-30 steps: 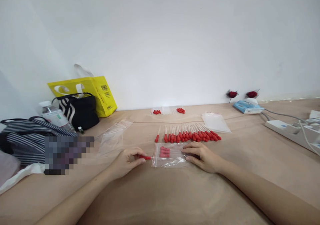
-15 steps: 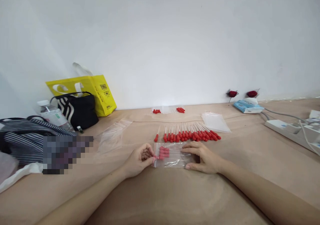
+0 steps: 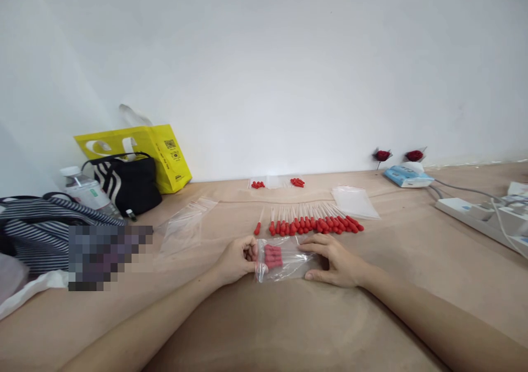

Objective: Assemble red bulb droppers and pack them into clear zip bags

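Note:
A clear zip bag (image 3: 291,262) lies on the table between my hands, with several red-tipped sticks (image 3: 273,256) inside near its left end. My left hand (image 3: 239,259) pinches the bag's left edge, its fingers curled and the thumb at the opening. Over the bag's right end rests my right hand (image 3: 332,259), fingers and thumb apart, touching the plastic. Just beyond the bag, a row of red-tipped sticks (image 3: 307,223) lies with the red ends toward me. One red-tipped stick (image 3: 258,228) sits a little apart at the row's left.
Flat clear bags (image 3: 187,226) lie at left, a stack of bags (image 3: 356,201) at right. Filled bags (image 3: 274,181) rest by the wall. Farther out are a yellow bag (image 3: 173,163), black bag (image 3: 140,182), bottle (image 3: 88,193), tissue pack (image 3: 408,176) and power strip (image 3: 478,218).
The red tips in the bag now lie closer together and slightly farther right. My left hand and the bag's left edge have shifted a little right; my right hand has barely moved.

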A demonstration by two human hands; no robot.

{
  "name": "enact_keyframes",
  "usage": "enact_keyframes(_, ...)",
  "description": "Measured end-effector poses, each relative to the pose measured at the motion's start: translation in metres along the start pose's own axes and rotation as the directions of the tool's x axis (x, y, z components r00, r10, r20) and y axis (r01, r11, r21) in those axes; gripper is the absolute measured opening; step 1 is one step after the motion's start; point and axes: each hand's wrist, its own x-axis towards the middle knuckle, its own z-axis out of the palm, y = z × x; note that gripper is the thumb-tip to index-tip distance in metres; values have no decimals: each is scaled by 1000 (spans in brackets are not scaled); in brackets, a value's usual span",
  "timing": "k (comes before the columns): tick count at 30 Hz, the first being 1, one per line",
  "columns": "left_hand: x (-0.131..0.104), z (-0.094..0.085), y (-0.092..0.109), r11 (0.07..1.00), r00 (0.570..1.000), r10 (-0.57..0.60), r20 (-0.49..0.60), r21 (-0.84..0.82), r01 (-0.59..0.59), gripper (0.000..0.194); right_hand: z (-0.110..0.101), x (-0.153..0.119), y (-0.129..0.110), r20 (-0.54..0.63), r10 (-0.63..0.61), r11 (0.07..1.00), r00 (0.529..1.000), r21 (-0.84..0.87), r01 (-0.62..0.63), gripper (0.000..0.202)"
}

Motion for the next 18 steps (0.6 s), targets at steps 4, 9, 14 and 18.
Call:
enact_keyframes(4,12,-20,10,988,980,-127,156,105,111,40,0,0,-1,1,6,1000,1000,-8,-6,58)
enact_keyframes(9,43,-40,7,956,986,-150,-75,244,164,34,0,0,-2,-10,-4,1000,1000,2,4,58)
enact_keyframes(14,70,-22,1,883,954,-153,-256,397,249,28,0,1,0,-6,-18,1000,1000,-5,18,58)
enact_keyframes(18,75,-14,3,834,947,-178,-266,470,289,28,0,1,1,-5,-23,1000,1000,-6,23,58)
